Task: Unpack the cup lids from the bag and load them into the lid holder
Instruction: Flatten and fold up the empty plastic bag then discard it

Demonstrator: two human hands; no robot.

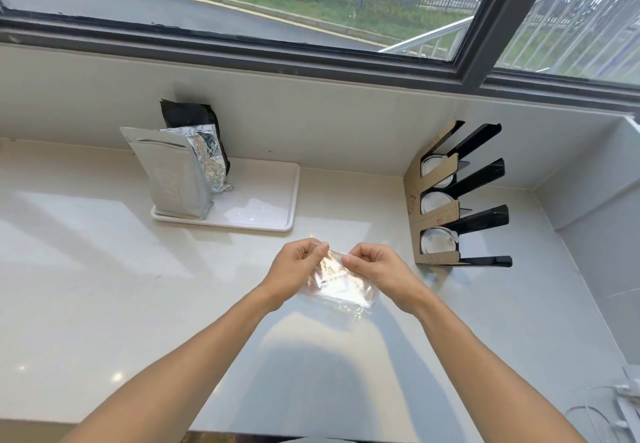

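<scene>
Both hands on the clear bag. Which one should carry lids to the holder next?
Right, probably. The lid holder stands on the right of the counter, nearer the right hand. The left hand would have to cross over; it can keep pinching the clear bag.

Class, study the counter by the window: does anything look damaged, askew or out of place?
One thing: on the white tray, the foil pouch behind the upright silver bag is crumpled and torn open. The lid holder stands straight with lids in three slots, its top slot bare.
</scene>
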